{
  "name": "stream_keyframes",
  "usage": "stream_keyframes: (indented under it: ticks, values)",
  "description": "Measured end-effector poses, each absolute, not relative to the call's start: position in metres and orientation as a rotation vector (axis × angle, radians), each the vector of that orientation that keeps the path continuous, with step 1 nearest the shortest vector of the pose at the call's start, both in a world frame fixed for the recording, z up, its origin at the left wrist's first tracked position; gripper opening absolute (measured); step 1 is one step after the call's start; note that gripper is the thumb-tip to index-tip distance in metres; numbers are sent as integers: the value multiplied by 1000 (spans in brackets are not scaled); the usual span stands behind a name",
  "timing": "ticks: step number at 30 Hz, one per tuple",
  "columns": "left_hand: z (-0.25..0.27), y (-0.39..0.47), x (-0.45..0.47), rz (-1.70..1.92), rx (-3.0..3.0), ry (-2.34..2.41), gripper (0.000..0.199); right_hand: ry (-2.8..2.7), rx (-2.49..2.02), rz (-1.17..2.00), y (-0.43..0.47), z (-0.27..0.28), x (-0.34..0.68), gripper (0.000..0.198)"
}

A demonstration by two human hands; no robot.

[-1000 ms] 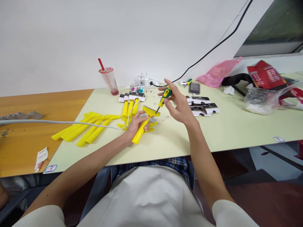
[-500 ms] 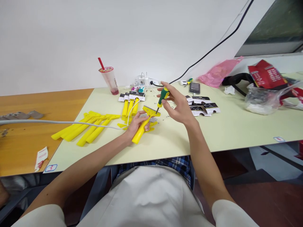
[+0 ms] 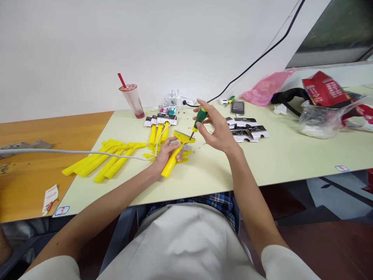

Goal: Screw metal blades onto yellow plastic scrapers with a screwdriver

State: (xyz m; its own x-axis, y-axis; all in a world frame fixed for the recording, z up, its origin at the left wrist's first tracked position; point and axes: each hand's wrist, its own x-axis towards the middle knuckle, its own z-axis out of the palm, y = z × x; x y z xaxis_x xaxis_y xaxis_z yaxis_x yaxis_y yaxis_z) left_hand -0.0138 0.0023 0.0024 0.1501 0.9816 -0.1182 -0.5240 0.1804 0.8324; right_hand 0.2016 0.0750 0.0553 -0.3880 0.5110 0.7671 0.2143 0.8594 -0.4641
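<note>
My left hand (image 3: pixel 166 154) is closed around a yellow scraper (image 3: pixel 171 161), its handle slanting down towards me and its metal blade edge facing away. In my right hand (image 3: pixel 217 128) is a green and yellow screwdriver (image 3: pixel 199 118), gripped by the handle. The screwdriver's tip meets the scraper head near its right end; the screw itself is too small to make out. Under and behind my left hand lie flat yellow plates (image 3: pixel 186 154). Tiny metal pieces are scattered just right of the scraper.
Several yellow handles (image 3: pixel 116 155) lie to the left. Behind stand packaged scrapers (image 3: pixel 161 126), a drink cup (image 3: pixel 132 102) and a power strip (image 3: pixel 177 102). To the right are black and white cards (image 3: pixel 247 130), a phone (image 3: pixel 238 107) and plastic bags (image 3: pixel 319 120). A grey cable (image 3: pixel 87 151) crosses the left side.
The view has shifted slightly. Both hands keep their hold, and the screwdriver tip stays at the scraper head, with the right fingers slightly changed around the handle.
</note>
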Motion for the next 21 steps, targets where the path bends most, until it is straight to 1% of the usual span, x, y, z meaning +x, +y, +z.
stream_keyframes:
  ticks: [4,13,21]
  values:
    - [3,3,-14,1238,736,779,56,-1993,-485,393,77,52,202,65]
    - [2,3,-14,1234,723,780,56,-1916,-548,304,77,56,202,50]
    - [4,4,-15,1238,716,785,55,-2012,-472,413,76,54,202,61]
